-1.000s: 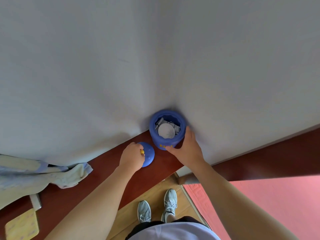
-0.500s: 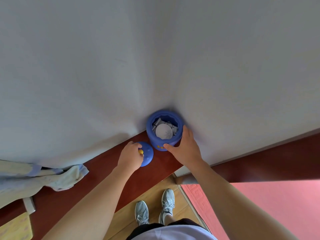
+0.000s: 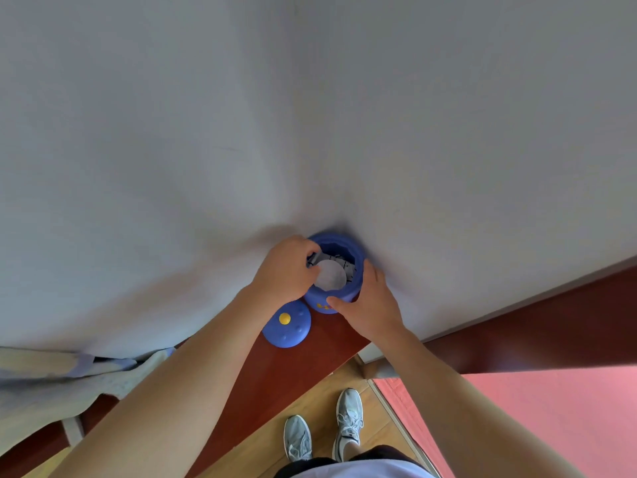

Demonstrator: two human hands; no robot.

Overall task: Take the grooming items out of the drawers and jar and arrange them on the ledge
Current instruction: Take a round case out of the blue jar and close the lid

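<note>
A blue jar [image 3: 356, 270] stands open on the dark red ledge [image 3: 275, 370], against the white wall. Inside it I see a round white pad [image 3: 331, 274] and some grey and white items behind it. My left hand [image 3: 284, 269] reaches over the jar's left rim, its fingertips at the pad and a grey item; whether they grip anything is hidden. My right hand [image 3: 367, 301] clasps the jar's front right side. The jar's blue lid [image 3: 286, 327], with a yellow knob, lies on the ledge just left of the jar.
A pale cloth [image 3: 65, 377] is bunched on the ledge at the far left. Below the ledge lie a wooden floor [image 3: 310, 401] and a pink mat [image 3: 534, 419]. My two grey shoes [image 3: 324, 431] stand close to the ledge.
My left hand has let go of the lid, which now lies on the ledge, and has moved up and right into the jar's mouth. My right hand still holds the jar.
</note>
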